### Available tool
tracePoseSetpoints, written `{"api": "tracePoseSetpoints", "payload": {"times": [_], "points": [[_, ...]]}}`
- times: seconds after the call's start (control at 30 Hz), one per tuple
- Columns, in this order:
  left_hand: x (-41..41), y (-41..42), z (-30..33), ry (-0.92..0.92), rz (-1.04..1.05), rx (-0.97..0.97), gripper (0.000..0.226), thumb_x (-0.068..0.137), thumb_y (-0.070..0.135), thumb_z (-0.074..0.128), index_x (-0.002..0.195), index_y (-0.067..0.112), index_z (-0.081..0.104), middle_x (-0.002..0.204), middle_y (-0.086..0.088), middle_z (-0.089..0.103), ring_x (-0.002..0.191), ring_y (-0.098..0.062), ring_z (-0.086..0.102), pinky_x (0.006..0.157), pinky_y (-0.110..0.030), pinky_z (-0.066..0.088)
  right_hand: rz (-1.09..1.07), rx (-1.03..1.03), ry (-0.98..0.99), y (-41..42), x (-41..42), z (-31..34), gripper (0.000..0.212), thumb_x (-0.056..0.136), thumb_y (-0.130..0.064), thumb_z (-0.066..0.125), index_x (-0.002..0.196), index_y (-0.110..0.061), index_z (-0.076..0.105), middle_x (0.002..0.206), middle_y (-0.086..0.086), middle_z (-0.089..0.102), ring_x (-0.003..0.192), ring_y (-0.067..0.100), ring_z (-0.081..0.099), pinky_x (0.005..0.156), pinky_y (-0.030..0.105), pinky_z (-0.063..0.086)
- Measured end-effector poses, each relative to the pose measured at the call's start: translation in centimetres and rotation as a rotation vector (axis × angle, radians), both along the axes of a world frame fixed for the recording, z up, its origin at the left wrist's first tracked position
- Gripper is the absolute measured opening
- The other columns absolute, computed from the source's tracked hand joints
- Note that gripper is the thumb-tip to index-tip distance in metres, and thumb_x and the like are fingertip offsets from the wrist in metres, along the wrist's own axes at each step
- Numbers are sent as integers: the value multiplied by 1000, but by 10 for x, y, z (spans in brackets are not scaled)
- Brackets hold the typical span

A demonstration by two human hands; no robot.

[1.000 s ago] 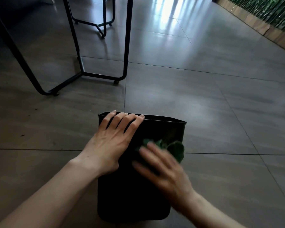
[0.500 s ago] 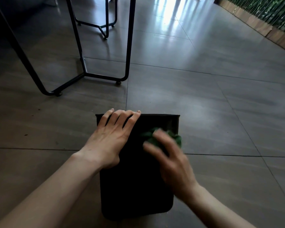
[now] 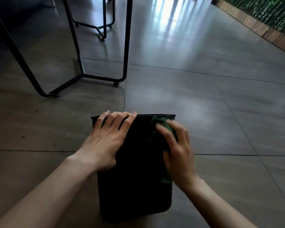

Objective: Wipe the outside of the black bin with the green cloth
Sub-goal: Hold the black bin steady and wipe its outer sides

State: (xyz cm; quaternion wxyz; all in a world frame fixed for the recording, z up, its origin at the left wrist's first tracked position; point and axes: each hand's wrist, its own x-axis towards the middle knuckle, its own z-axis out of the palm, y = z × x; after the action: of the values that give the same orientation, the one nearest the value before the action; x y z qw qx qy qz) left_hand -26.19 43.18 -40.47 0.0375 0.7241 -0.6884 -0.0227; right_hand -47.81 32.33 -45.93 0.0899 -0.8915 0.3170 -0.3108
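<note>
1. On grey tiled floor (image 3: 204, 104), near black metal table legs (image 3: 82, 76): black plastic rectangular bin (image 3: 135, 178), lying on its side.
2. Left hand (image 3: 105, 142): spread flat, fingers over far rim, steadying.
3. Right hand (image 3: 176, 148): blurred, pressing crumpled green cloth (image 3: 161, 124) against upper right face; mid-wipe.
4. Next, by judgement: sweep toward near end, then turn to an unwiped side.

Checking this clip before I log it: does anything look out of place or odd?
The black bin lies on its side on the tiled floor, steadied by the left hand while the right hand presses the green cloth on it. No spills.
</note>
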Motion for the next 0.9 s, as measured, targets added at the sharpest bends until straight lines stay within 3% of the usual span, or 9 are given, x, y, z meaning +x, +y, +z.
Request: {"api": "tracePoseSetpoints", "payload": {"times": [0.1, 0.2, 0.33, 0.4, 0.47, 0.63, 0.73, 0.8, 0.9], "points": [[0, 0, -1, -25, 6, 4, 124, 61, 33, 66, 156, 22, -13, 157, 3, 11, 150, -22, 9, 124, -44, 1, 192, -148, 213, 39, -39, -38, 37, 97, -9, 60, 133, -17, 69, 141, 20, 61, 142, 39, 48, 108, 50, 51], [-2, -1, -3, -9, -6, -1, 121, 62, 34, 64, 156, 21, -12, 157, 3, 11, 150, -23, 10, 124, -45, 1, 315, -204, 323, 51, -69, -47, 31, 100, -16, 58, 126, -20, 74, 137, 18, 66, 139, 35, 52, 102, 47, 56], [0, -1, -2, 0, -1, 1, 121, 61, 38, 60, 156, 21, -12, 157, 2, 11, 150, -23, 10, 124, -44, 1, 109, -68, 152, 16, -31, -14, 50, 85, 2, 60, 132, -14, 69, 137, 20, 60, 133, 41, 52, 106, 49, 52], [-1, 1, 0, 11, -5, 4, 119, 59, 42, 55, 156, 22, -11, 157, 2, 11, 150, -23, 10, 124, -44, 2, 8, 35, 24, -7, -3, 11, 67, 72, 13, 64, 134, -11, 66, 140, 18, 55, 134, 39, 48, 110, 45, 48], [-1, 2, 0, 9, -8, 14, 119, 60, 40, 58, 156, 22, -11, 157, 2, 11, 150, -22, 10, 124, -44, 2, -30, 64, -32, -16, 12, 23, 69, 72, 14, 65, 135, -13, 64, 141, 15, 52, 132, 36, 48, 105, 39, 48], [-1, 5, -2, 5, 3, -16, 121, 59, 34, 64, 156, 22, -9, 156, 2, 14, 149, -23, 13, 124, -42, 3, 46, 18, 168, 30, -34, -25, 62, 70, 7, 76, 125, -16, 63, 137, 17, 52, 133, 40, 47, 100, 50, 56], [-3, 4, -3, 17, -6, -24, 118, 57, 38, 53, 156, 22, -9, 156, 3, 14, 149, -23, 13, 123, -42, 3, 112, -38, 295, 59, -75, -49, 34, 87, -5, 63, 117, -20, 67, 130, 16, 58, 131, 37, 50, 86, 48, 62], [-3, 3, -3, 15, -9, -26, 118, 56, 39, 51, 156, 22, -9, 156, 3, 14, 149, -23, 13, 123, -42, 4, 126, -70, 312, 53, -77, -44, 28, 91, -7, 64, 116, -19, 71, 127, 17, 61, 128, 37, 52, 82, 47, 63], [-3, 3, -2, 5, -15, -19, 119, 59, 35, 59, 156, 22, -9, 156, 2, 14, 149, -23, 14, 123, -42, 6, 50, -20, 200, 25, -38, -12, 61, 68, 9, 78, 125, -12, 70, 131, 20, 57, 128, 42, 52, 92, 49, 60]]}}
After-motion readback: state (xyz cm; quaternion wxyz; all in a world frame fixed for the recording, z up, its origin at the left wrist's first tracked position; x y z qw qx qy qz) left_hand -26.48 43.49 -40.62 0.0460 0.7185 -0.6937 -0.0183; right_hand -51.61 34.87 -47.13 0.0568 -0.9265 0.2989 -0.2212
